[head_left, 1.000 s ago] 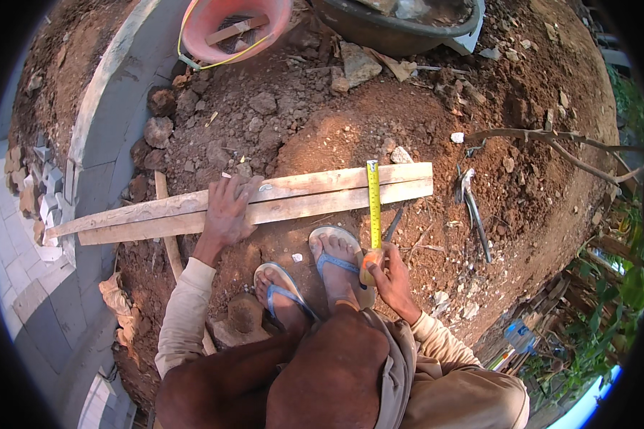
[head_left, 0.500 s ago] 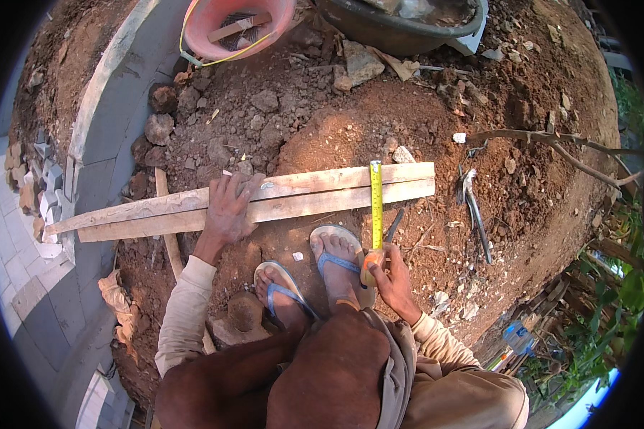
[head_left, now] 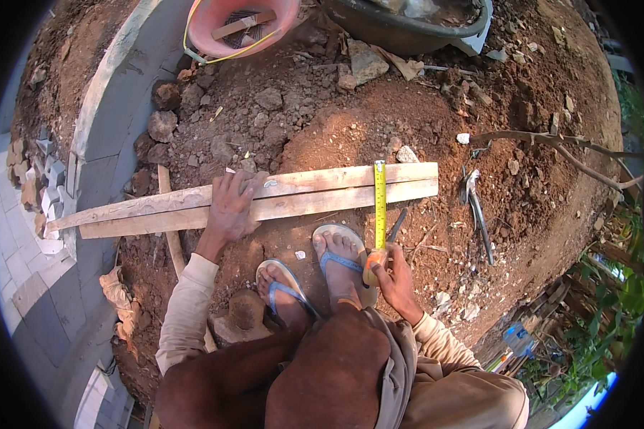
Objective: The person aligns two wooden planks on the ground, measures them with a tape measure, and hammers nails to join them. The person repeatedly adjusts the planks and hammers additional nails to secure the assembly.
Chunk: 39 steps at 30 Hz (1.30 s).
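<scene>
Two pale wooden planks [head_left: 322, 204] lie side by side across the ground in front of my feet, a narrow dark gap between them. My left hand [head_left: 229, 207] rests over both planks left of their middle, fingers bent across the wood and gripping it. In my right hand [head_left: 397, 280] is a tape measure [head_left: 380, 211] with an orange and yellow case. Its yellow blade runs out across both planks close to their right end, the tip at the far edge of the upper plank. The case stays on my side of the wood, beside my right sandal.
A hammer [head_left: 479, 214] lies on the soil to the right, with a dark slim tool [head_left: 397, 224] near the tape. Far off stand a pink bucket [head_left: 211, 36] and a black basin [head_left: 408, 39]. A concrete block wall [head_left: 107, 125] curves along the left; a branch [head_left: 537, 136] lies right.
The view has shifted very slightly. Both hands, the planks and the extended tape hold the same positions relative to each other.
</scene>
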Each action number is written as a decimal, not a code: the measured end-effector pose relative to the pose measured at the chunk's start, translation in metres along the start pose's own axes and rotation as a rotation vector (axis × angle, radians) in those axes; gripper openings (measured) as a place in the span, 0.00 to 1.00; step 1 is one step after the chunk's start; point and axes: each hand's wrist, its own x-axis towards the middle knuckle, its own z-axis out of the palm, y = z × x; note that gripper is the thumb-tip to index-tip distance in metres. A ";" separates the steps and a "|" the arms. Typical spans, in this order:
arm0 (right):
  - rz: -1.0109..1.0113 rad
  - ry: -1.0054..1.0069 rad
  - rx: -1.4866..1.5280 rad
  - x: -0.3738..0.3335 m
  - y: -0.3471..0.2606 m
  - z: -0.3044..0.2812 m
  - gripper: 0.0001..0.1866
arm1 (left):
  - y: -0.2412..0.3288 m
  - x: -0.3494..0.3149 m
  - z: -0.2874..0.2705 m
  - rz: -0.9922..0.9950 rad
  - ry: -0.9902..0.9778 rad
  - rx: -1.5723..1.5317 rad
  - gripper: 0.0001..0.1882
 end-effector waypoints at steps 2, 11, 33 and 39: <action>-0.014 0.008 -0.015 0.000 0.000 0.000 0.27 | 0.000 0.000 -0.001 -0.015 -0.025 0.000 0.59; -0.032 -0.004 -0.003 0.001 0.000 -0.001 0.26 | 0.002 0.000 -0.004 -0.021 -0.036 -0.017 0.60; 0.004 0.123 0.478 -0.018 0.016 -0.022 0.30 | -0.003 -0.005 0.002 0.007 -0.033 0.042 0.60; 0.131 0.229 0.173 -0.052 0.057 -0.066 0.44 | -0.004 0.001 0.002 -0.025 -0.128 0.111 0.59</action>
